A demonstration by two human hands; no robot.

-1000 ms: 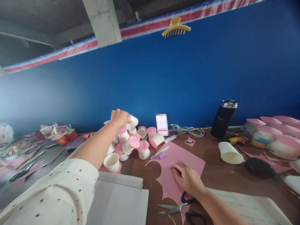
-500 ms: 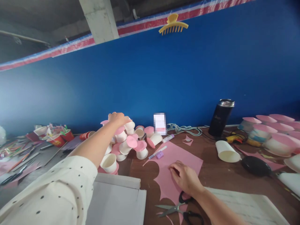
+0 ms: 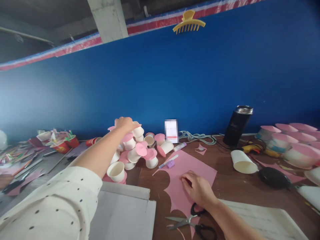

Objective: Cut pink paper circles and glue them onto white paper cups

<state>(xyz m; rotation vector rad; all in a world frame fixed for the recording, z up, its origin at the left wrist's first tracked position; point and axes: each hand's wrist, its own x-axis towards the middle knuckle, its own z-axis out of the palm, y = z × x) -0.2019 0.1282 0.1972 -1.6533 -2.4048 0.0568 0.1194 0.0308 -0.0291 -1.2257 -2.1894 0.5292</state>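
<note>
My left hand [image 3: 125, 124] reaches over the far side of a pile of white paper cups with pink paper discs on them. Its fingers are closed about a paper cup [image 3: 138, 130] at the top of the pile; the grip is partly hidden. My right hand [image 3: 197, 187] rests with curled fingers on a pink paper sheet [image 3: 192, 165] that has scalloped cutouts along its left edge. Nothing shows in those fingers. Black-handled scissors [image 3: 186, 221] lie just below it, partly over the sheet. A purple-capped pen [image 3: 169, 161] and a glue stick [image 3: 180, 147] are beside the sheet.
A black bottle [image 3: 237, 126], a tipped white cup [image 3: 243, 162] and several disc-topped cups [image 3: 297, 140] stand to the right. A grey board [image 3: 125, 213] lies in front. Red cups of pens [image 3: 61, 146] are at the left, near a blurred shape, perhaps another person's hand [image 3: 5, 181].
My left hand stays at the top of the cup pile, shifted very slightly up. My right hand has not moved. At the far left, the blurred shape has come into view near some scissors.
</note>
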